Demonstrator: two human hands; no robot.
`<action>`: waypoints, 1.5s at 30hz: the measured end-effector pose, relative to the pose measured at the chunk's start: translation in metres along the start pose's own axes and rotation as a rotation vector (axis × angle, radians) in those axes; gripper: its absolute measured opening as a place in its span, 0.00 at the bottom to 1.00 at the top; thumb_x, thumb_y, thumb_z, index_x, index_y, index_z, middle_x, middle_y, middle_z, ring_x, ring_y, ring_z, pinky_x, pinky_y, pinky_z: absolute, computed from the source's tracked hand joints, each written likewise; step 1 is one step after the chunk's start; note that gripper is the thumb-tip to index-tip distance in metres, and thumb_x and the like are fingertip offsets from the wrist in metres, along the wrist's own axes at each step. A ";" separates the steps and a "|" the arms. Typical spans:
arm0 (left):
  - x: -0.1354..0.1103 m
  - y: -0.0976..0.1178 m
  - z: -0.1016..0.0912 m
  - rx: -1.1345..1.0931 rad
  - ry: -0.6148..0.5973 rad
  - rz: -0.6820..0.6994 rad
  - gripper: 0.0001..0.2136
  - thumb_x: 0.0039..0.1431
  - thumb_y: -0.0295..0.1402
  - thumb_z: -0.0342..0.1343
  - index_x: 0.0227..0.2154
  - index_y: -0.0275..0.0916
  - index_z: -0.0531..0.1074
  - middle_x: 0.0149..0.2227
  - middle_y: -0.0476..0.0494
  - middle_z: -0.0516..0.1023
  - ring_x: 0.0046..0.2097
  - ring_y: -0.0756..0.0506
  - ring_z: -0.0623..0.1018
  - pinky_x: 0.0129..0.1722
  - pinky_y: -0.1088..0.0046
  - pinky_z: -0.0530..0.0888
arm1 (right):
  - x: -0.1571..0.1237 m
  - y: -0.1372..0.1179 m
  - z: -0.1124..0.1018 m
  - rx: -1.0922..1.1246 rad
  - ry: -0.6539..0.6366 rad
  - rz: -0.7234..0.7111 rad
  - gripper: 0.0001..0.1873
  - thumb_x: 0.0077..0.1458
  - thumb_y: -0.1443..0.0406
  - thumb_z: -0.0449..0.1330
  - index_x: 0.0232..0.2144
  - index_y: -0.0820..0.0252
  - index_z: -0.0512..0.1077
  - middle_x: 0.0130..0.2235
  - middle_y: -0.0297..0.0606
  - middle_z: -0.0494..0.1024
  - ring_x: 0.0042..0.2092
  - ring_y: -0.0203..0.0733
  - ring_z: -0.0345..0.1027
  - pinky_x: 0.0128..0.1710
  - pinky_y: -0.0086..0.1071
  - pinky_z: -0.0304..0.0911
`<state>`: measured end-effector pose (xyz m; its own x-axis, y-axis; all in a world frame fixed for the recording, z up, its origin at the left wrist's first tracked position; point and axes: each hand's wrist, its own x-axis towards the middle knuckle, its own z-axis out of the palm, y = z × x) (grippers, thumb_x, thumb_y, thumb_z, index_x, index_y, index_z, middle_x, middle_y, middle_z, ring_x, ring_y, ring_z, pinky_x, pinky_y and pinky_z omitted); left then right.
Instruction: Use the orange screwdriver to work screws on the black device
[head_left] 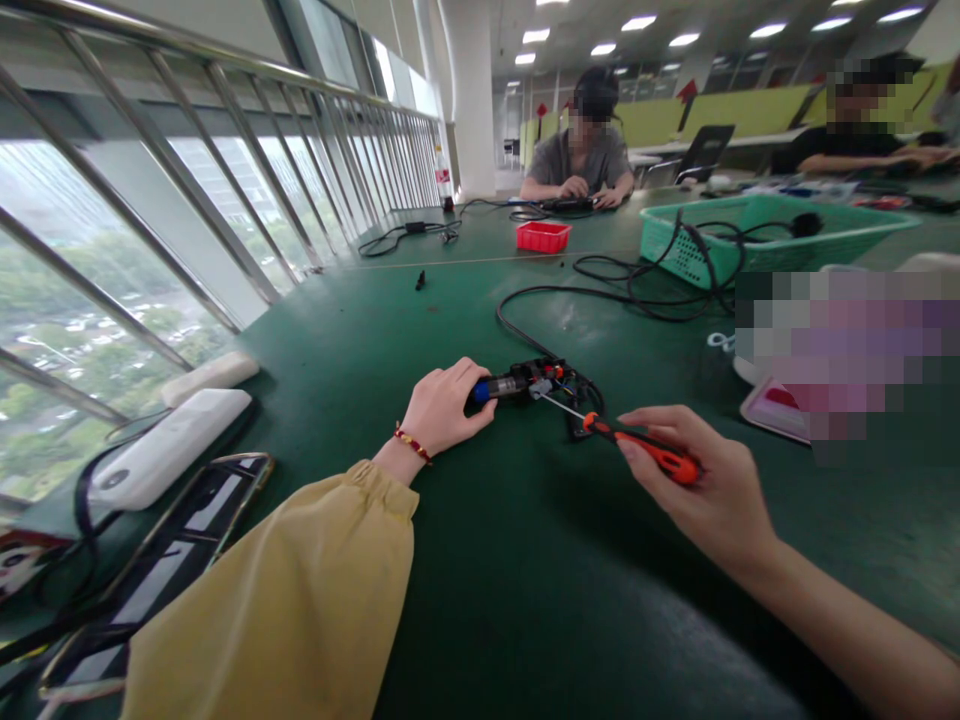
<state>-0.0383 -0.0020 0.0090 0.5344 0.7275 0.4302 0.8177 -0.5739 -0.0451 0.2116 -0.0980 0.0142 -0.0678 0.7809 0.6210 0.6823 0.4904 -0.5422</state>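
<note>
In the middle of the table lies an opened, corded electrical device [517, 383], with a silver motor-like cylinder, a blue end and a black part with small red bits. My left hand [444, 408] is closed round its blue end, thumb in front and fingers behind. A screwdriver [660, 453] with an orange and black handle is gripped in my right hand [709, 480]. The screwdriver's thin shaft points left, and its tip meets a small grey piece [540, 388] on the device; whether it sits in a screw is too small to tell.
The device's black cable [525, 291] runs back toward a green basket [679, 245]. A small red tray [543, 236] and a little black part [420, 280] lie farther off. At left are a phone [180, 550] and a white power bank [172, 450]. Two people sit beyond.
</note>
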 end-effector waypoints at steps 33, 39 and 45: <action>0.000 0.000 -0.001 0.007 -0.010 -0.002 0.12 0.54 0.37 0.48 0.39 0.38 0.65 0.38 0.46 0.71 0.35 0.47 0.72 0.33 0.70 0.66 | -0.001 0.000 0.000 0.004 -0.006 -0.012 0.10 0.50 0.65 0.57 0.38 0.56 0.67 0.31 0.35 0.72 0.31 0.37 0.69 0.30 0.31 0.64; 0.001 0.000 0.001 0.013 -0.026 -0.009 0.12 0.56 0.38 0.46 0.39 0.38 0.65 0.38 0.46 0.72 0.35 0.46 0.72 0.33 0.70 0.65 | -0.001 -0.002 0.000 0.024 0.038 -0.064 0.13 0.47 0.67 0.59 0.38 0.57 0.66 0.31 0.35 0.71 0.31 0.37 0.66 0.30 0.31 0.62; 0.001 0.000 0.002 0.068 -0.035 -0.030 0.14 0.55 0.39 0.48 0.41 0.37 0.65 0.34 0.44 0.73 0.36 0.44 0.73 0.35 0.68 0.65 | -0.004 -0.012 0.011 0.010 -0.528 -0.253 0.10 0.47 0.68 0.57 0.36 0.57 0.68 0.33 0.35 0.71 0.34 0.37 0.64 0.36 0.33 0.59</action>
<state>-0.0373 -0.0008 0.0079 0.5156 0.7574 0.4007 0.8455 -0.5255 -0.0945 0.1959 -0.1029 0.0123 -0.5836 0.7245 0.3669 0.5906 0.6887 -0.4206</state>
